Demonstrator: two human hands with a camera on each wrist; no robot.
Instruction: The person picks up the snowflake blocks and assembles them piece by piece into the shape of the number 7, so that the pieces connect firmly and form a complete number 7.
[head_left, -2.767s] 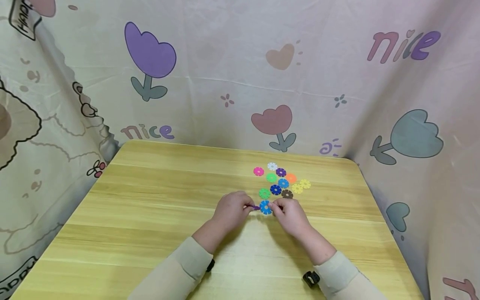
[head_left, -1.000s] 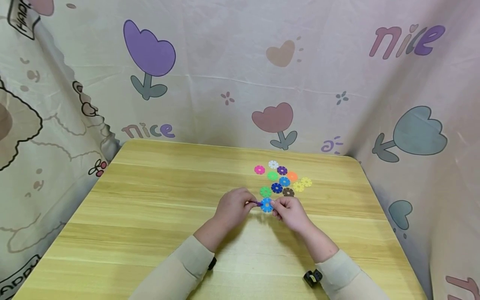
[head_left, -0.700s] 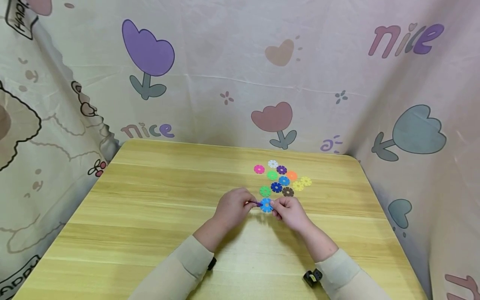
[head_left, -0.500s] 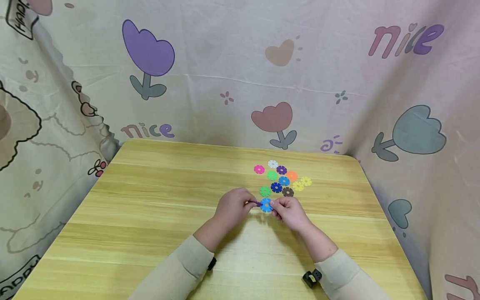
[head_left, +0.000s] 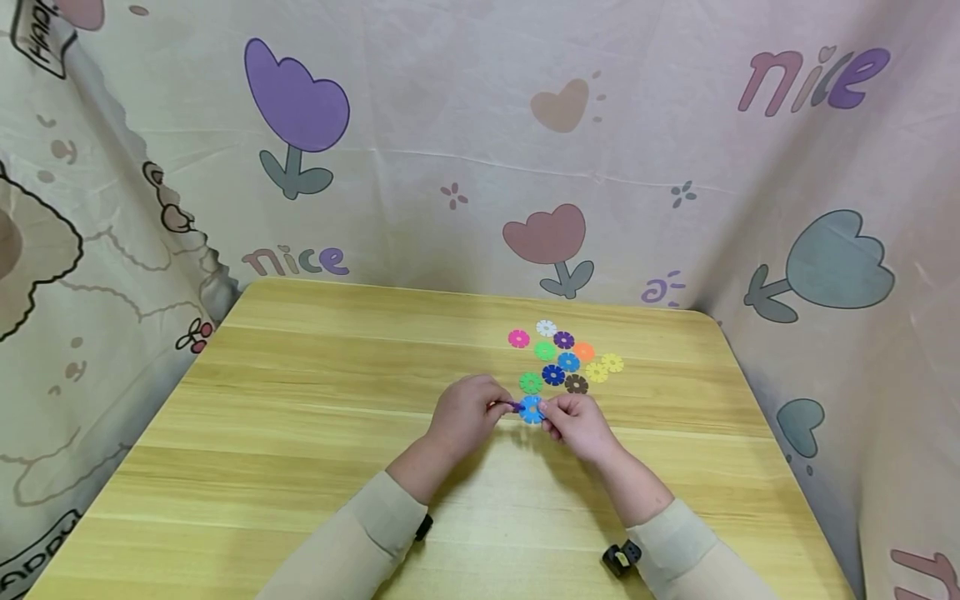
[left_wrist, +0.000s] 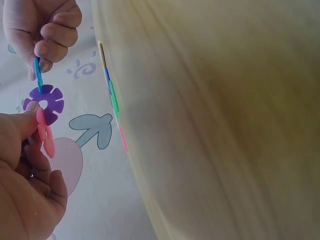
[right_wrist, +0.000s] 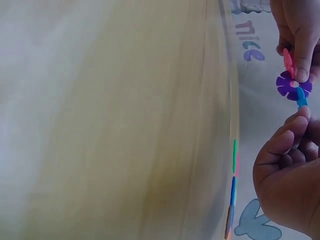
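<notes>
My left hand [head_left: 468, 410] pinches a purple slotted flower disc [left_wrist: 56, 93] between thumb and fingers. A pink slotted disc [left_wrist: 46, 135] joins the purple one at an angle, close by the left thumb. Opposite, my right hand [head_left: 581, 423] pinches a light blue slotted disc [head_left: 531, 409] by its edge. In both wrist views the blue disc meets the purple disc's rim crosswise, edge to edge at a slot. Both hands hold the pieces above the table, and fingertips hide part of each disc.
Several loose slotted discs lie flat just beyond the hands, among them a green one [head_left: 530, 383], a brown one [head_left: 576, 384], a pink one [head_left: 518, 339] and a yellow one [head_left: 612, 362]. The wooden table [head_left: 300, 400] ends at a patterned cloth backdrop [head_left: 420, 108].
Since the oldest frame, the purple and light blue discs have come closer and overlap slightly in the head view. Over the last second both hands keep nearly the same place; the loose discs stay put.
</notes>
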